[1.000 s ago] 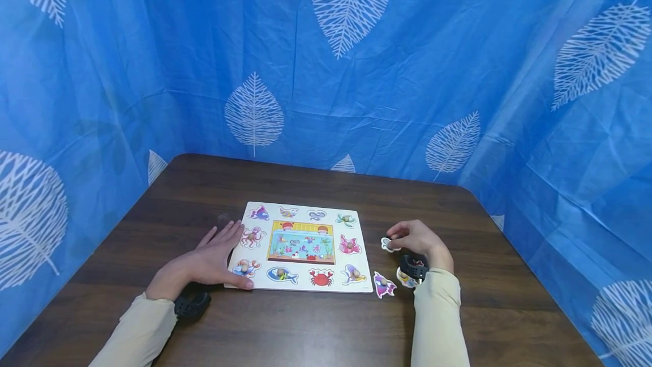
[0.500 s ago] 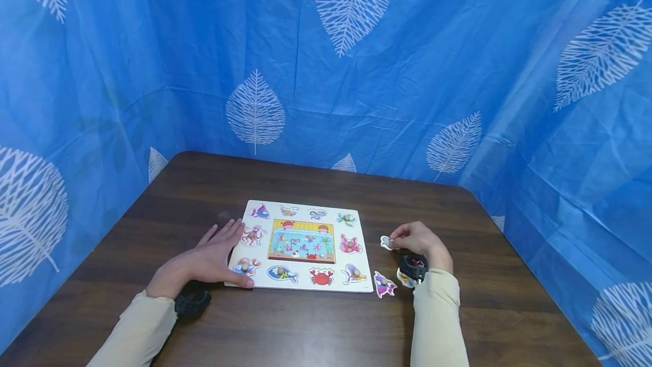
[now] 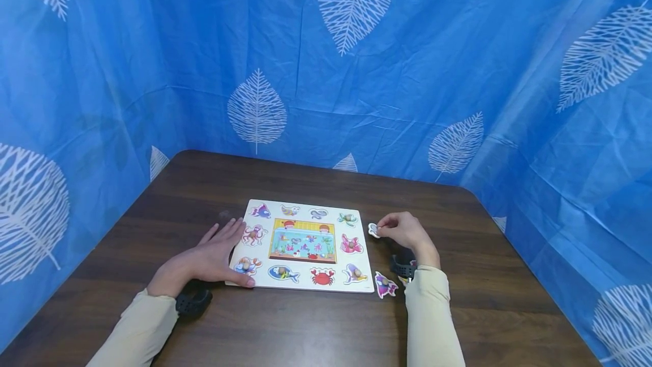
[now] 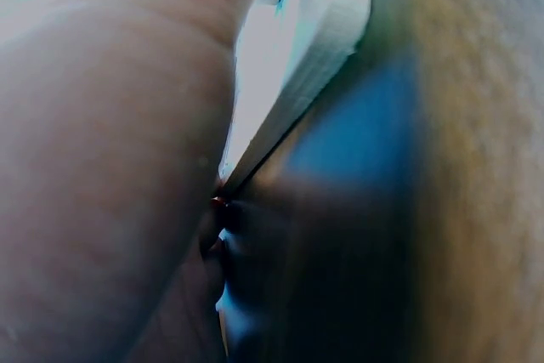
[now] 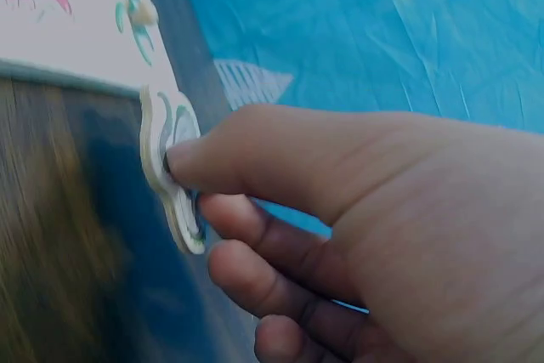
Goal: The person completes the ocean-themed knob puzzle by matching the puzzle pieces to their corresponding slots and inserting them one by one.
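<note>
While the left hand (image 3: 216, 254) lies open along the board's left edge, its fingers straight and its thumb at the near left corner, the right hand (image 3: 407, 232) pinches the grey piece (image 3: 373, 230) between thumb and fingers, the other fingers loosely bent below. The piece is just beyond the right edge of the board (image 3: 297, 292), so the board lies to the left of the right hand, which is by far the nearer to the piece; the left hand is across the board from it. The piece's long axis seems to run roughly along that right edge, from the far side toward the near, while the board's own long axis runs left to right. Whether the piece is lifted clear of the table (image 3: 316, 330) is hard to tell. It is small and wavy in outline, with a pale wooden edge, a white rim and grey markings with a trace of green. The board is white, with an aquarium picture (image 3: 303, 240) in the middle and sea animals around it, among them a knobbed octopus (image 3: 253, 235), a red crab (image 3: 322, 277) and a grey shape (image 3: 318, 214) in the far row. Beside the near right corner lies a purple fish (image 3: 385, 285), and another piece (image 3: 403, 281) shows partly by the right wrist. A blue curtain (image 3: 402, 95) with white leaves hangs behind.
</note>
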A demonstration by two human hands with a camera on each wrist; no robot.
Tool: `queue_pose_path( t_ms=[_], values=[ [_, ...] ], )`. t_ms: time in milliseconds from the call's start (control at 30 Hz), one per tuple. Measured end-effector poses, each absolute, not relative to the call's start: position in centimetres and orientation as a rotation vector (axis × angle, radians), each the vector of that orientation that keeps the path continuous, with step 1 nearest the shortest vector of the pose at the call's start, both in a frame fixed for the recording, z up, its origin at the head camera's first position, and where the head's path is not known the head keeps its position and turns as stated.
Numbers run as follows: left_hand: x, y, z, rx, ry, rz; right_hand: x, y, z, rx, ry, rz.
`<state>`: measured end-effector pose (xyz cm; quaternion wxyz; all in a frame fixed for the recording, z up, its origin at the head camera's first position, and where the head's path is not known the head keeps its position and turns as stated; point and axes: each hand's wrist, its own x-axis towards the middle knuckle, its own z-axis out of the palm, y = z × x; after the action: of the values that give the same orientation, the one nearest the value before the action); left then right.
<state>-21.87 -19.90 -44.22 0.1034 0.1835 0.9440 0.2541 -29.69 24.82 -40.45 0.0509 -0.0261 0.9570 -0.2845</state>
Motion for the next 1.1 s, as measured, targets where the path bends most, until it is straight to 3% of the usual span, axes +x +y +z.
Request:
queue_pose_path(
  t_ms=[500, 1100],
  values=[
    [-21.8, -20.0, -44.0, 0.546, 2.781, 0.743, -30.6, 19.0, -40.5, -0.301, 2.957, -0.935],
    [-21.2, -19.9, -43.8, 0.558, 2.787, 0.763, -30.2, 15.9, -41.7, -0.300, 2.967, -0.916]
  ],
)
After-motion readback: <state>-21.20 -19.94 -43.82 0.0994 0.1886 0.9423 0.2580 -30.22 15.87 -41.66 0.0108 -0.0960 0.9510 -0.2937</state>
